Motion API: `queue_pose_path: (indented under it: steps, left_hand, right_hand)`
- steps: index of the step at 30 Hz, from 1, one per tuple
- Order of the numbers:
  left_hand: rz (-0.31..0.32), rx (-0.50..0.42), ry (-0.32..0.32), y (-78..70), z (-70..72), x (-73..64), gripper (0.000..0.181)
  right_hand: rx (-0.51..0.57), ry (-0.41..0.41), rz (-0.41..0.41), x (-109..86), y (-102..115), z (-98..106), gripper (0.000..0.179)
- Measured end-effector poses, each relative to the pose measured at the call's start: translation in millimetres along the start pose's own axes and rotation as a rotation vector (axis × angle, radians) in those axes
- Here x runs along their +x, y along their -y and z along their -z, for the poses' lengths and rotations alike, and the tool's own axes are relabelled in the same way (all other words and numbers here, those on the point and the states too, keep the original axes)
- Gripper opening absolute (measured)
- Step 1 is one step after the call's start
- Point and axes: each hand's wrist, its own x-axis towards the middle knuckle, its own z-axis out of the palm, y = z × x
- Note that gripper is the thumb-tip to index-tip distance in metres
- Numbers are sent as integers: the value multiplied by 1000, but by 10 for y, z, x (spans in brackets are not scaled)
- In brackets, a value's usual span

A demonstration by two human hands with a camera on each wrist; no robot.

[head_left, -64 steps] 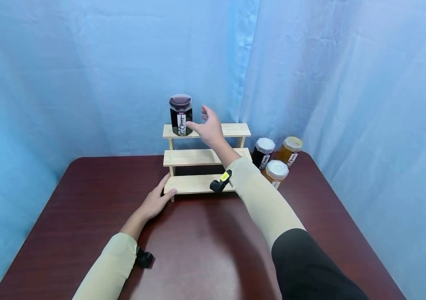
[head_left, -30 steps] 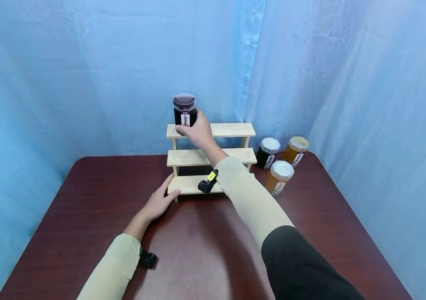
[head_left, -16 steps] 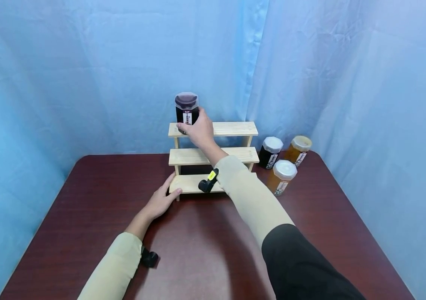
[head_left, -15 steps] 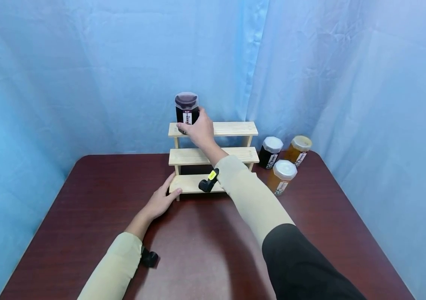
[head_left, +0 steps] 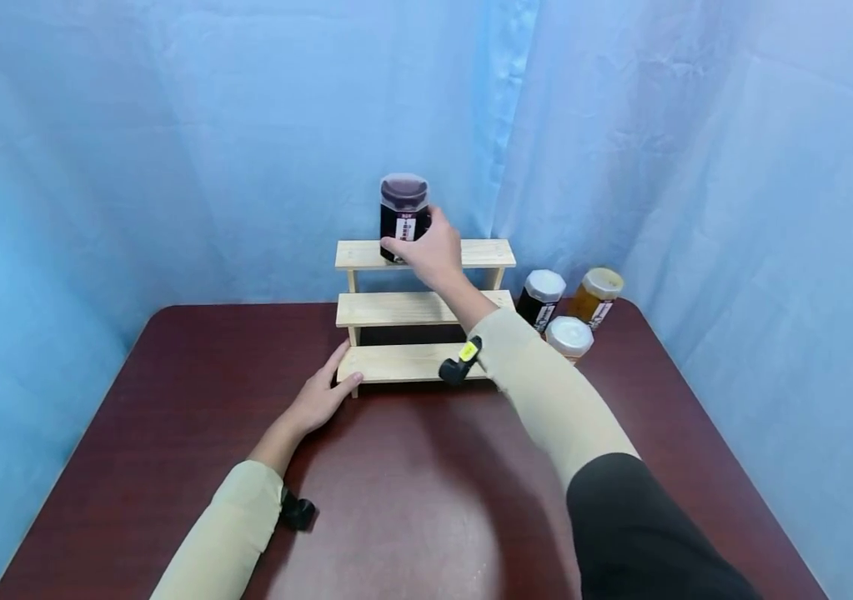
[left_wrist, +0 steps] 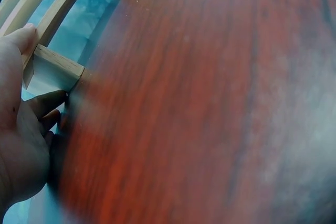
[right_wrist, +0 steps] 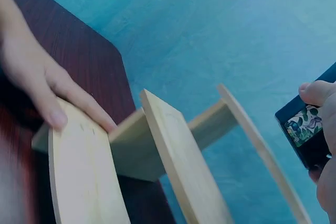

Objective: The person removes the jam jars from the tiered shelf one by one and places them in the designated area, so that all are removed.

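Note:
My right hand (head_left: 437, 250) grips a dark jar (head_left: 404, 196) with a purplish lid and white label, thumb in front and fingers behind. It is upright over the left half of the top shelf of a three-tier wooden display stand (head_left: 388, 310). In the right wrist view, a gap shows between the base of the jar (right_wrist: 302, 129) and the top shelf (right_wrist: 257, 140). My left hand (head_left: 315, 402) holds the left end of the bottom shelf (head_left: 403, 363), thumb on top near the front edge and fingers along the side.
Right of the stand are a dark jar (head_left: 543, 287) with a white lid, an amber jar (head_left: 600, 287) with a yellowish lid, and a white-lidded jar (head_left: 570, 335) partly hidden by my right sleeve. The brown table (head_left: 208, 375) ends at blue curtains (head_left: 246, 150).
My right hand, loosely beside the jar at first, has closed around it and moved it right along the top shelf from its left end. My left hand has stayed on the stand.

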Motion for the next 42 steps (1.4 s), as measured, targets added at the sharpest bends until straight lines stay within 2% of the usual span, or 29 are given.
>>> queue_pose_path:
  steps: [6, 15, 21, 29, 34, 38, 42]
  left_hand:
    - [-8, 8, -8, 4, -6, 15, 78]
    - [-8, 12, -6, 34, 40, 4, 78]
    - [-13, 20, -8, 63, 68, 15, 77]
    - [-12, 27, -8, 87, 64, 37, 78]
    - [-12, 33, -10, 103, 59, 44, 77]
    - [-10, 23, -11, 107, 75, 35, 77]
    - [-5, 12, -8, 96, 93, 35, 77]
  right_hand:
    - [21, 2, 21, -130, -106, 524, 78]
    - [-80, -3, 49, -343, -555, 1223, 82]
    - [-147, 6, 10, -484, -845, 1678, 84]
    - [-156, -6, -31, -614, -1247, 2276, 88]
    - [-169, -3, -67, -712, -1480, 2519, 89]
    - [-174, 2, -115, -782, -1664, 2603, 94]
    - [-178, -7, -130, -824, -1870, 2649, 95]
